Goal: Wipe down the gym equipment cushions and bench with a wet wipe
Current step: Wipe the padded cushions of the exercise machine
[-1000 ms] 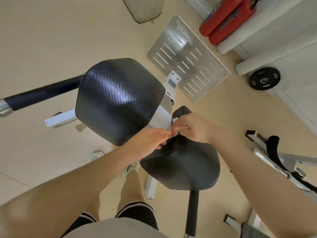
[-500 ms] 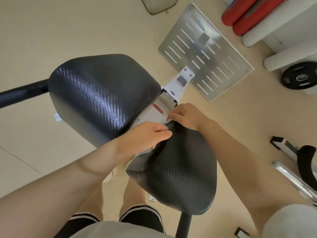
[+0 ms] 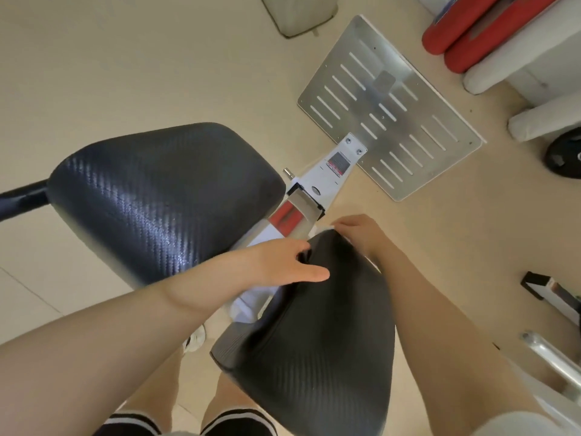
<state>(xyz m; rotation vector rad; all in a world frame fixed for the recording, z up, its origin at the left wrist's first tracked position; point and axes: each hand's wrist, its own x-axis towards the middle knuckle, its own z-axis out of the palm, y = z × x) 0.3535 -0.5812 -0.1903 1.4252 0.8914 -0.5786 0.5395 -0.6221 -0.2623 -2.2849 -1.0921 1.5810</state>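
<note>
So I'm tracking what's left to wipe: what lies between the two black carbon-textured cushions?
In the head view, the white metal frame bar with a red label runs between the far cushion and near cushion.

Bare forearms — black shorts (image 3: 232,421) with white hem stripes, white shoe (image 3: 195,338), pale sleeve (image 3: 515,424) at right shoulder.

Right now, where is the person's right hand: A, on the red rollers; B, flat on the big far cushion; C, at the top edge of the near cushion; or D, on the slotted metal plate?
C: the right hand sits at the top edge of the near cushion, with a sliver of white showing at its fingertips, well away from the far cushion, the slotted metal plate and the red rollers.
</note>
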